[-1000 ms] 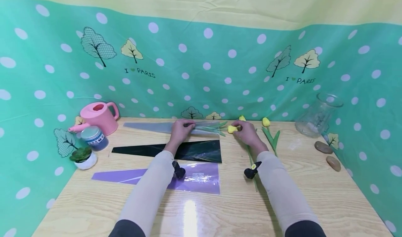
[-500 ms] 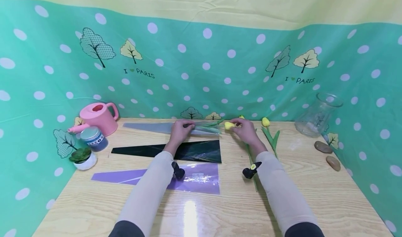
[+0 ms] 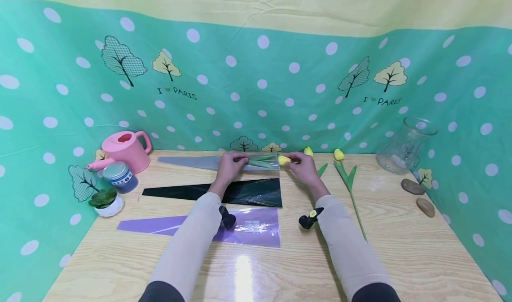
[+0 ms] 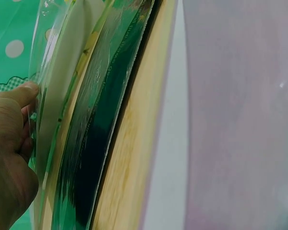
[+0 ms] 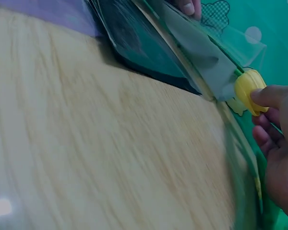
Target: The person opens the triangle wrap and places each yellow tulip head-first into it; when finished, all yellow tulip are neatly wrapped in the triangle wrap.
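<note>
Tulip (image 3: 284,160) between two outstretched hands (image 3: 230,165) (image 3: 304,167)

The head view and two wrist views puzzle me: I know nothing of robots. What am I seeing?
There is no robot here, just a person's bare left hand and right hand. The wide picture comes from a camera worn on the head, looking forward and down; the others come from a small camera on each wrist, watching that hand's work.

The left hand pinches a clear sleeve; the right holds a yellow tulip by its flower, at the sleeve's wide end, with green leaves showing through the film. On the wooden table lie a black sleeve, a purple sleeve and two more yellow tulips. At the left stand a pink watering can, a blue jar and a potted plant; at the right, a glass vase and two brown stones.
</note>
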Available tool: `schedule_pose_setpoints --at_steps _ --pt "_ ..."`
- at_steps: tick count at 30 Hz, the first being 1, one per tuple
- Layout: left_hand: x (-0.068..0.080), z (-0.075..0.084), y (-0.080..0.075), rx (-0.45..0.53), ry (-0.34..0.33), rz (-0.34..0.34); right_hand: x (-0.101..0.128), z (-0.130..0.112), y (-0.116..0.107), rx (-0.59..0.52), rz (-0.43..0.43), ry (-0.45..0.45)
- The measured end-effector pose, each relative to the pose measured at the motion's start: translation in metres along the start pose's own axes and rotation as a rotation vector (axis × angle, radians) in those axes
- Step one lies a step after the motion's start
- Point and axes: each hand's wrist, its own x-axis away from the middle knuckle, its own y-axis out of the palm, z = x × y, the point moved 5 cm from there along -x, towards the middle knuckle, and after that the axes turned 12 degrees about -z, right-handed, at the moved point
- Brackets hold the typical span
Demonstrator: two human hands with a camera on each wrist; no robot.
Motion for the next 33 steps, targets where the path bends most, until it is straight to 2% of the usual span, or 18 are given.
schedule_pose_setpoints --at_steps 3,7,15,28,33 --pt "0.0 0.0 0.0 -0.002 -0.004 -0.003 -0.003 0.001 0.006 -0.035 -0.007 0.01" --pt "-0.001 -0.001 0.002 -0.004 -0.003 -0.013 -0.006 -0.001 0.013 -0.029 -0.025 -0.001" --pt "-0.002 -0.004 0.0 -0.024 0.013 -0.005 -0.015 -0.005 0.029 -0.002 -0.125 -0.037" --pt "-0.003 -0.003 0.003 -0.047 0.007 0.001 -0.028 0.0 0.033 -0.006 -0.102 -0.014" --pt "-0.003 -0.004 0.002 -0.025 0.011 0.009 -0.029 -0.001 0.035 -0.009 -0.091 -0.005"
